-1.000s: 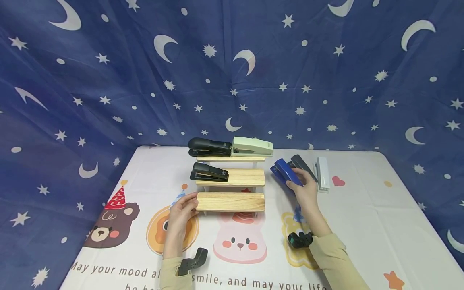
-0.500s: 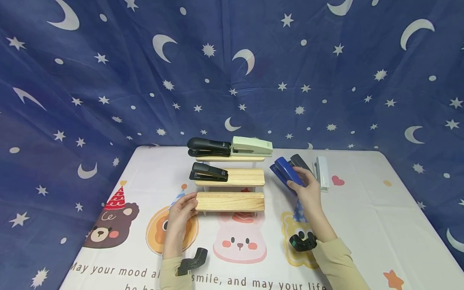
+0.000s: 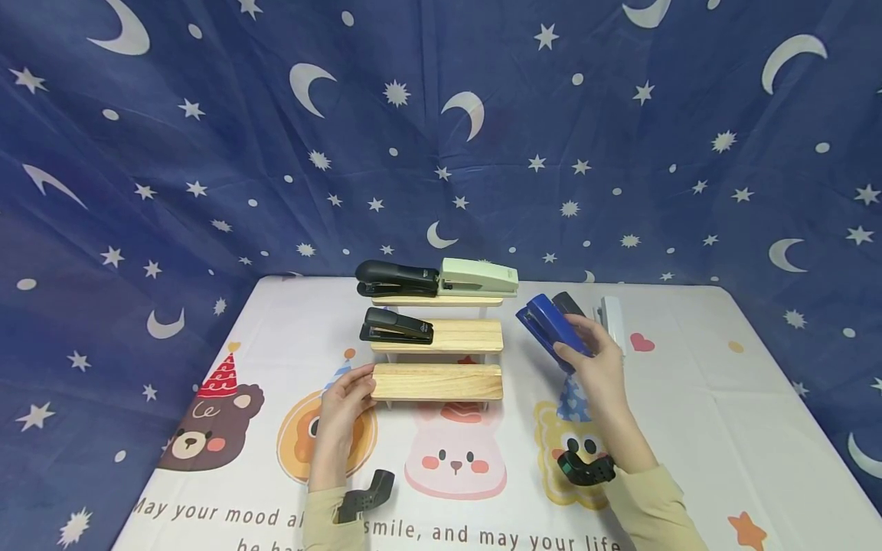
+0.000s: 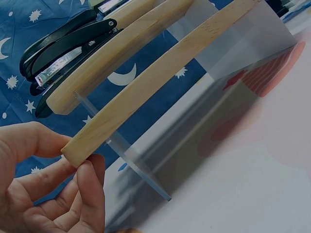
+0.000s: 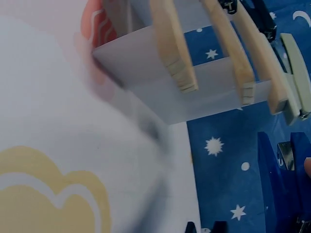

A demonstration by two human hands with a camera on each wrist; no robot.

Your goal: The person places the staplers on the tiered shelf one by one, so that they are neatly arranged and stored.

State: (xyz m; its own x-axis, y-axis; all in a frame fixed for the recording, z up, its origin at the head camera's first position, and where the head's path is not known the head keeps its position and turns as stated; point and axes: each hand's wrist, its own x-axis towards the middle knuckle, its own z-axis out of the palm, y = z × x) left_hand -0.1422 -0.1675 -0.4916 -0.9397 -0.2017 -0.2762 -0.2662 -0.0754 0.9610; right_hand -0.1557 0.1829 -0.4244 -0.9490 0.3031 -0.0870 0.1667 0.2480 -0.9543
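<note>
At the right of the stand, my right hand (image 3: 598,363) grips a blue stapler (image 3: 551,321) between thumb and fingers, tilted with its front toward the upper left. The right wrist view catches the blue stapler (image 5: 279,179) at its right edge, with only a fingertip showing. My left hand (image 3: 347,402) pinches the left end of the lowest board of a three-tier wooden stand (image 3: 437,383); thumb and curled fingers show on the board end in the left wrist view (image 4: 58,179). On the middle tier, a black stapler (image 3: 396,327) lies at the left.
The top tier bears a larger black stapler (image 3: 396,278) and a pale green stapler (image 3: 478,277), end to end. Behind my right hand lie a dark grey stapler (image 3: 568,304), partly hidden, and a white stapler (image 3: 612,317). A starry blue curtain (image 3: 441,153) hangs behind the table.
My right hand and the blue stapler have shifted slightly right and nearer, now covering more of the dark grey and white staplers. The left hand stays on the board.
</note>
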